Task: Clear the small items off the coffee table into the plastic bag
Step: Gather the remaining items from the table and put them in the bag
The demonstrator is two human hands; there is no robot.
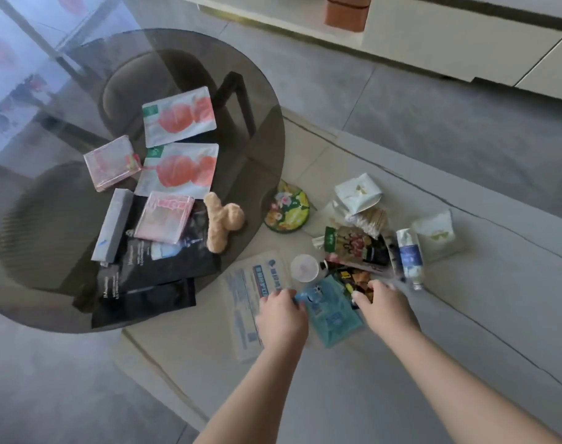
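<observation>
On the glass table point(81, 75) lay two peach sachets point(178, 115), two pink packets point(111, 161) and two black pouches point(151, 299): light, slick, best pinched at an edge. The left hand point(281, 318) pinched a blue packet point(329, 312); the right hand point(387, 310) curled onto the snack pile point(356, 248). No plastic bag identifiable.

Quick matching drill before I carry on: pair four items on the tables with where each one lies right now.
Things:
1. peach sachets
2. round floral tin
3. blue packet
4. small bottle

Places:
A. between the two hands
B. on the round glass table
C. right edge of the pile
D. on the pale table, beside the glass table's rim

Pairs: 1-B, 2-D, 3-A, 4-C
</observation>
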